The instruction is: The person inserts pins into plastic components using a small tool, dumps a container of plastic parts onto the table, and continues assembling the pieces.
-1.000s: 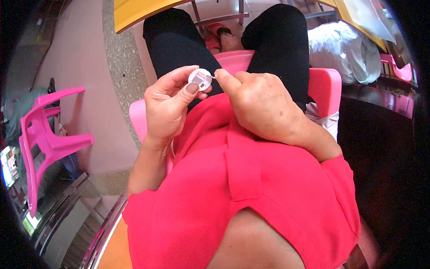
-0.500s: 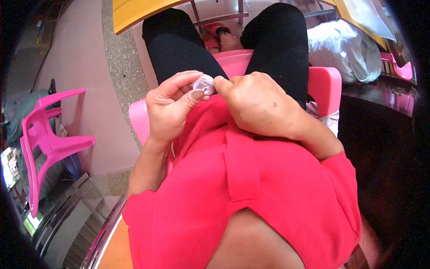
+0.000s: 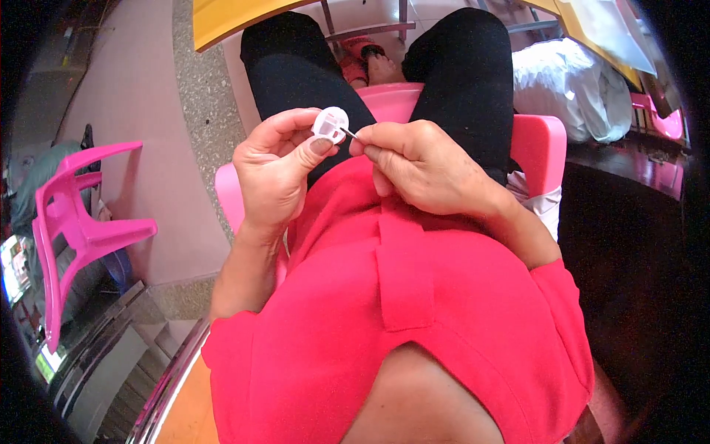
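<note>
Left hand [image 3: 277,170] grip pinches round white plastic piece [image 3: 330,118] over black trousers' [image 3: 296,66] left leg, right hand [image 3: 433,170] grip, between the trousers' legs, holds thin metal rod [image 3: 350,134] tip-to-piece, pink plastic chair [image 3: 78,218] left of trousers.

Outward from the left hand [image 3: 275,174], room is free until the far-left pink chair [image 3: 96,232].

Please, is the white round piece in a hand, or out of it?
In: the left hand pinches the white round piece, its thumb over the near edge. Whether the thin rod touches it, I cannot tell.
</note>
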